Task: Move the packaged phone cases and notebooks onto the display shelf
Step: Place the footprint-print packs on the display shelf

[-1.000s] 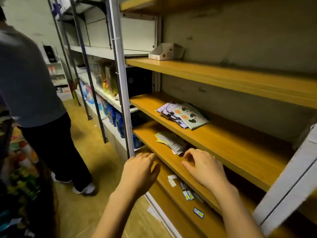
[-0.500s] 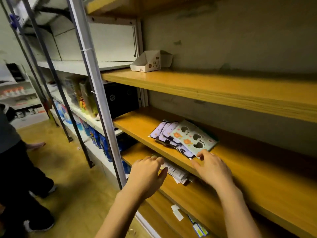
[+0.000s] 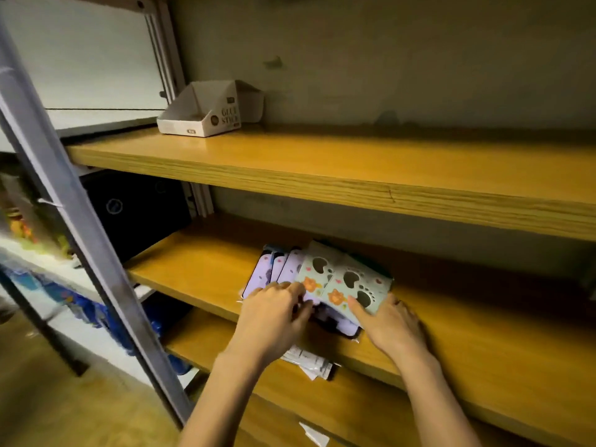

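Note:
A fanned pile of packaged phone cases lies on the middle wooden shelf (image 3: 483, 317). The purple cases (image 3: 274, 269) are on the left and the mint-green paw-print cases (image 3: 350, 280) on top at the right. My left hand (image 3: 274, 314) curls its fingers over the near edge of the purple cases. My right hand (image 3: 387, 324) holds the near right corner of the green cases, thumb on top. A dark case (image 3: 335, 324) shows between my hands. No notebooks are recognisable.
An open white glue-stick carton (image 3: 206, 114) stands at the left of the upper wooden shelf (image 3: 387, 175). A grey metal upright (image 3: 80, 237) slants across the left. Paper packets (image 3: 309, 362) lie on the shelf below. A black box (image 3: 135, 208) sits behind the upright.
My view rose and moved closer to the shelves. Both hands came up from the lower shelf to the pile of phone cases and took hold of its near edge.

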